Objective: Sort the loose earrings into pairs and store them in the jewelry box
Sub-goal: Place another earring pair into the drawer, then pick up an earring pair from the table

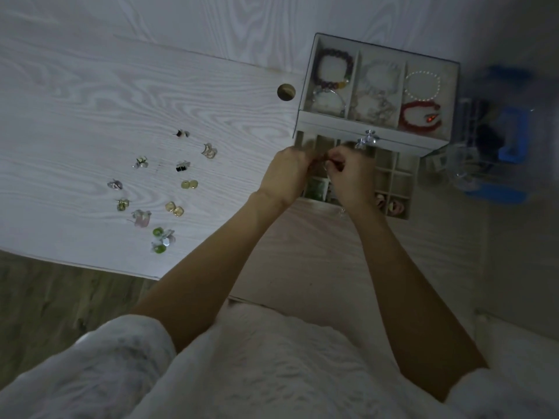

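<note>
White wood-grain tabletop (90,95), seen from above in dim light, with a round brass-coloured grommet hole (286,92) near its far edge. At right on it, a pale multi-tier jewelry box (305,86) — top tray in three sections, holding a purple beaded bracelet (331,66), pale tangled pieces in the middle, and a red beaded bracelet (419,116) beneath a fine white dotted ring at right. Below that tray, a pulled-out drawer (396,176) of small square compartments, a clear crystal knob (367,139) on the tier front above it. Further right, blurred blue and clear plastic containers (511,137).

Bare forearms reaching in from a white fuzzy garment (257,364) at the bottom. Left hand (286,173) and right hand (352,173) drawn together over the near-left part of the drawer, fingers curled and meeting on something small and dark between them — too blurred and hidden to identify, so grip on it cannot be told for certain.

Well apart to the left, loose earrings (160,189) lying in twos on the tabletop: green-and-clear floral pair (161,240) nearest the table edge, square pale-yellow pair (174,208), round gold pair (189,184), black-and-silver pair (182,166), pink translucent pair (141,217), gold crescent pair (209,150), and several smaller ones too dim to make out.
</note>
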`<state>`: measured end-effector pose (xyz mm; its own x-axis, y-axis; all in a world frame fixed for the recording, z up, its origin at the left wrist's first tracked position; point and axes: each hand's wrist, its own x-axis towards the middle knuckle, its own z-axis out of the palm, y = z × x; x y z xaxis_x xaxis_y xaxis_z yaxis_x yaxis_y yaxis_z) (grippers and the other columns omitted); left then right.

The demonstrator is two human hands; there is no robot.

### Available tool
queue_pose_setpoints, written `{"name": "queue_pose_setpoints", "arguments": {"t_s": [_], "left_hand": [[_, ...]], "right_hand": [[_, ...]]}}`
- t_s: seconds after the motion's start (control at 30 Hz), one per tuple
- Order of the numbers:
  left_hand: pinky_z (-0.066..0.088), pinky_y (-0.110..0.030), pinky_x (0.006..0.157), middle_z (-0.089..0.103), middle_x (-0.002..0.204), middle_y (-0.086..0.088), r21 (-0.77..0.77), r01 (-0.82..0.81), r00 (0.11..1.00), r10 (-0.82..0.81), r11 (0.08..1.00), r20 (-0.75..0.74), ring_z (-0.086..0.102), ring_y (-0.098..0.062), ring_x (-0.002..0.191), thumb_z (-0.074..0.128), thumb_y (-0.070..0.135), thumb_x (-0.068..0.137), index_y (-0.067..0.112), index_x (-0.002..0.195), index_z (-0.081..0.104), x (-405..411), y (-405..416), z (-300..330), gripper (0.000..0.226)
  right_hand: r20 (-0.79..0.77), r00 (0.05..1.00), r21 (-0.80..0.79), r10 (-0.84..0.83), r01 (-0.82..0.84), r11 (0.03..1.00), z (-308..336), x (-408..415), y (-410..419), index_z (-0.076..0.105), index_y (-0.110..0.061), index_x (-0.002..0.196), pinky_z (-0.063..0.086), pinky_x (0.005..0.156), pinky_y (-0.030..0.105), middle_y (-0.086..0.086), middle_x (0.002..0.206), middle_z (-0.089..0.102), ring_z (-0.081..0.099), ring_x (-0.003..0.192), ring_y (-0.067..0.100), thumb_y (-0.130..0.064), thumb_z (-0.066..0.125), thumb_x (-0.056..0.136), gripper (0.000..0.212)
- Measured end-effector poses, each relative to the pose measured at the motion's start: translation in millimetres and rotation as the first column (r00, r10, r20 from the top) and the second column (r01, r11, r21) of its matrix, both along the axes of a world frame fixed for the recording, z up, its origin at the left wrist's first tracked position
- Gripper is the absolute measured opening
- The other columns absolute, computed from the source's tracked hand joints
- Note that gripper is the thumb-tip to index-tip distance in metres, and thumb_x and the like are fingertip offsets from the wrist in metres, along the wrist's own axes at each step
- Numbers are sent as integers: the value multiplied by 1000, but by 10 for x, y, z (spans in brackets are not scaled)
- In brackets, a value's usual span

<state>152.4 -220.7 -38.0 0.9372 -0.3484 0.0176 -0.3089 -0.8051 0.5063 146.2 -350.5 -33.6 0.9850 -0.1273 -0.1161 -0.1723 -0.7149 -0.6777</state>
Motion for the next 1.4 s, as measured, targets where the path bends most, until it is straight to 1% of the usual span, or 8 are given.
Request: {"name": "queue_pose_setpoints", "arguments": {"t_s": [0.13, 0.4, 0.6, 0.83, 1.1, 1.2, 1.3, 1.4], "left_hand": [[48, -33, 58, 71, 78, -10, -143, -12, 996, 24, 990, 84, 63, -29, 68, 60, 9, 81, 13, 95, 70, -106, 62, 56, 18], [51, -30, 55, 69, 78, 0, -319, -167, 940, 248, 933, 234, 61, -13, 63, 53, 17, 93, 12, 100, 68, -692, 803, 170, 18], [47, -34, 68, 68, 94, -5, -14, -508, 856, 506, 861, 109, 60, -26, 85, 59, 16, 85, 13, 104, 65, -893, 1656, 31, 20], [43, -38, 79, 66, 102, -17, 123, -551, 821, 563, 825, -99, 56, -35, 95, 57, 13, 85, 8, 102, 69, -685, 1813, -44, 22], [46, -36, 73, 63, 95, -14, 88, -550, 798, 554, 830, -239, 60, -32, 84, 62, 16, 83, 10, 93, 65, -622, 1910, -98, 13], [45, -38, 76, 59, 98, -16, 122, -515, 805, 527, 849, -272, 59, -33, 86, 63, 15, 83, 7, 95, 61, -581, 1949, -107, 15], [41, -38, 76, 58, 101, -18, 179, -452, 836, 485, 874, -258, 53, -33, 95, 62, 14, 84, 3, 98, 58, -557, 1941, -84, 18], [43, -37, 72, 63, 96, -15, 165, -421, 873, 448, 892, -194, 56, -31, 91, 61, 14, 86, 4, 97, 58, -601, 1832, -16, 16]], "right_hand": [[26, 1000, -73, 15, -13, 997, 22, -11, 44, 66, -5, 106, 52, 85, 29, 12, 103, 70, 65, 93, 23, -6, 59, 87, 21], [309, 939, -22, 152, -152, 988, 268, -413, 530, 67, -10, 96, 50, 61, 30, 4, 86, 69, 62, 71, 17, -10, 53, 89, 15], [127, 858, -90, 498, -490, 867, 21, -461, 1288, 66, -10, 105, 54, 69, 38, 7, 101, 66, 60, 94, 24, -10, 55, 89, 19], [-32, 776, -202, 630, -622, 757, -230, -155, 1842, 61, -12, 111, 45, 79, 34, 8, 117, 56, 50, 110, 26, -18, 61, 86, 26], [-32, 811, -194, 585, -579, 792, -224, -208, 1961, 62, -11, 94, 41, 61, 30, 8, 95, 61, 58, 85, 26, -13, 58, 86, 9], [-46, 759, -373, 649, -616, 694, -214, -262, 1908, 61, -8, 95, 39, 55, 31, 9, 94, 61, 58, 83, 25, -10, 55, 89, 8], [-116, 736, -584, 667, -593, 553, -141, -373, 1768, 60, -13, 67, 24, 39, 21, 1, 64, 60, 56, 52, 14, -12, 77, 68, 17], [-22, 749, -552, 662, -561, 616, -93, -468, 1554, 54, -12, 54, 14, 32, 17, 1, 49, 51, 45, 38, 13, -6, 81, 59, 28]]}}
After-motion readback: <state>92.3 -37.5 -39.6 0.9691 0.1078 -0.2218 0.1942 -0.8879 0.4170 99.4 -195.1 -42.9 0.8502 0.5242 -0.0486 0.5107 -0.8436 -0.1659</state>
